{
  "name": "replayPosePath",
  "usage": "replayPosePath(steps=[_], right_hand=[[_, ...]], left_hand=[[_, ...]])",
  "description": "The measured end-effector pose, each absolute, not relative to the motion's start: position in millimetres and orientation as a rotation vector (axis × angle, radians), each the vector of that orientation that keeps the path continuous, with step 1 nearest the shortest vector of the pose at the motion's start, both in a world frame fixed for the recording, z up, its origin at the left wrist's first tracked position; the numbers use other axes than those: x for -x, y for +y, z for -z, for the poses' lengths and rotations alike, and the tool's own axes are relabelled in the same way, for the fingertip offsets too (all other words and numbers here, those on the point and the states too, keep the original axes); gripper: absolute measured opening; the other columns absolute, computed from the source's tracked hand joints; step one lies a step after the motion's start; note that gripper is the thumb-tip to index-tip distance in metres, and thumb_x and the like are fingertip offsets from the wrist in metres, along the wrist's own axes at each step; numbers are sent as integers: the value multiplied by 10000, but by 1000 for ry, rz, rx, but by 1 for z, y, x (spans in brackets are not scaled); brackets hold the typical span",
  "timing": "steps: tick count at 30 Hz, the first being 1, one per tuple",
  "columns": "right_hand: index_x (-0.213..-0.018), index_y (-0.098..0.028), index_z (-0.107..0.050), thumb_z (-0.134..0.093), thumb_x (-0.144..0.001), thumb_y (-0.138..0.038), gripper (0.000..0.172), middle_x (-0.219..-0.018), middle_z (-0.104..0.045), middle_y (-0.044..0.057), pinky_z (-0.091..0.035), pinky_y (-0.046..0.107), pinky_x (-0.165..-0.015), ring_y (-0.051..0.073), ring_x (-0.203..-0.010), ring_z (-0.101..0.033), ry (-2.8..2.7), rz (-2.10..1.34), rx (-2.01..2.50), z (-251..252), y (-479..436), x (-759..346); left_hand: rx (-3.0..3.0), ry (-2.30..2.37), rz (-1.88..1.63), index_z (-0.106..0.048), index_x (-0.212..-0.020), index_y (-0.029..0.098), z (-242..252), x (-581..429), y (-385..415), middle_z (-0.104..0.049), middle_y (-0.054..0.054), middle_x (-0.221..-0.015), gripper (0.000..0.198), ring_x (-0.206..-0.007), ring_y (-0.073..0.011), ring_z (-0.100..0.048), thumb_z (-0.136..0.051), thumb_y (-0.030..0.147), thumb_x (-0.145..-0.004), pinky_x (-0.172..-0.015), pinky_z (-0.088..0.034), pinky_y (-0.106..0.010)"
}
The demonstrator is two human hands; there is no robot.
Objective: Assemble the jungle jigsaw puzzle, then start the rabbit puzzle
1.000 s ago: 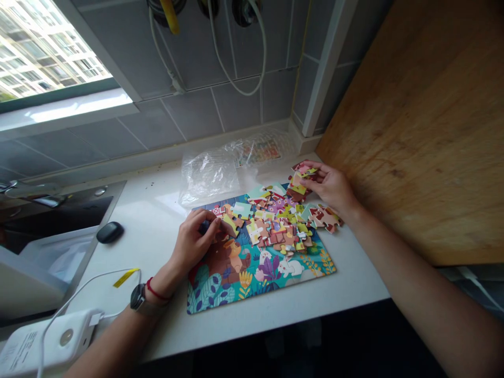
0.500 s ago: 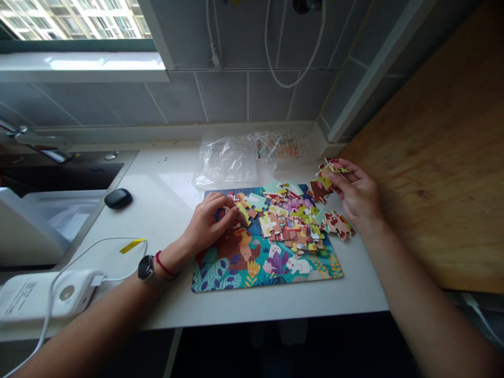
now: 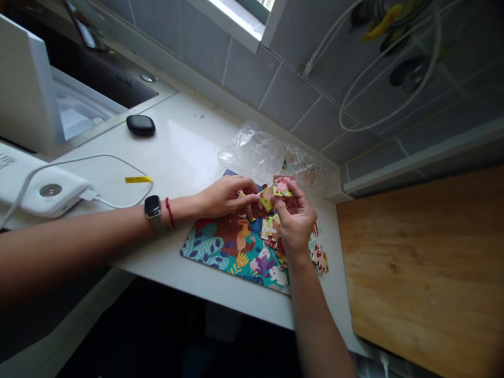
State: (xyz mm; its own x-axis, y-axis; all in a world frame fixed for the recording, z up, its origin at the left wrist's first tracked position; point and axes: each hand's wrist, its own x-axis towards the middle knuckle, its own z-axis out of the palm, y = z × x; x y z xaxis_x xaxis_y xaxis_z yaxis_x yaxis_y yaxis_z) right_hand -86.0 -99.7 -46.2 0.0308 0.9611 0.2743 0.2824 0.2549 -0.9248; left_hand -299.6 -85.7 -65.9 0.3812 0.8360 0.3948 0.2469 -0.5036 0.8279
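My right hand (image 3: 297,218) grips several puzzle pieces (image 3: 283,184) in pink and yellow, thumb in front and fingers behind. My left hand (image 3: 234,197) meets it above the board, its thumb and fingertips closed at the left edge of a yellow puzzle piece (image 3: 266,198). Beneath both hands lies the colourful jigsaw puzzle (image 3: 205,245), showing leaves, rabbits and a brown animal. A heap of loose pieces (image 3: 270,229) covers part of it, partly hidden by my right hand. More pieces (image 3: 319,258) sit to the right of my right wrist.
Clear plastic packaging (image 3: 255,149) lies behind the puzzle against the wall. At the left are a black oval case (image 3: 140,125), a white power strip (image 3: 55,189) with a cable, and the sink (image 3: 114,79). A wooden board (image 3: 425,262) stands at the right.
My right hand has moved left with its puzzle pieces, over the board. My left hand has come up off the board to meet it. The view has turned and tilted.
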Motion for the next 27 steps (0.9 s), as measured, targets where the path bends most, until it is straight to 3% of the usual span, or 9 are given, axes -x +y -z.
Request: replayPosePath(steps=[4, 11, 17, 20, 23, 27], right_hand=[[-1416, -292, -658, -756, -897, -373, 535, -1373, -724, 88, -619, 471, -1042, 264, -1195, -727, -1502, -787, 1223, 55, -111, 89], [-1415, -282, -648, -803, -860, -411, 591, -1306, -757, 89, -614, 523, -1055, 281, -1129, -757, -1407, -793, 1314, 58, -116, 81], [-1432, -303, -632, -768, -896, -363, 556, -1441, -688, 86, -591, 504, -1098, 284, -1301, -683, -1490, -815, 1191, 55, -118, 85], [-1490, -320, -583, -794, -867, -346, 658, -1541, -610, 80, -558, 499, -1145, 285, -1353, -646, -1472, -950, 1153, 52, -119, 86], [-1556, -347, -508, -840, -821, -338, 807, -1633, -509, 71, -575, 503, -1130, 291, -1320, -664, -1441, -1095, 1148, 52, -120, 85], [-1524, -371, -538, -843, -821, -310, 769, -1631, -511, 52, -578, 514, -1126, 269, -1203, -727, -1385, -1102, 1162, 54, -119, 83]], left_hand=[[-1932, 877, -1073, -741, -879, 221, 67, 298, -85, -762, -28, -798, 130, -698, -157, -695, -669, 297, -956, -662, -517, -260], [-1775, 748, -1015, -752, -913, 228, 62, 297, -92, -777, -24, -795, 70, -668, -158, -705, -731, 293, -924, -608, -544, -249], [-1648, 747, -1110, -752, -861, 224, 58, 295, -93, -759, -21, -752, 147, -648, -167, -720, -779, 367, -880, -593, -576, -260], [-1557, 749, -1128, -721, -860, 215, 58, 293, -92, -758, -29, -745, 189, -625, -173, -726, -756, 398, -890, -548, -574, -261], [-1444, 705, -1112, -664, -895, 213, 61, 292, -90, -769, -48, -779, 193, -656, -184, -744, -714, 397, -922, -543, -582, -267], [-1382, 664, -1143, -603, -869, 215, 64, 292, -87, -753, -52, -798, 241, -691, -196, -752, -732, 414, -911, -559, -592, -278]])
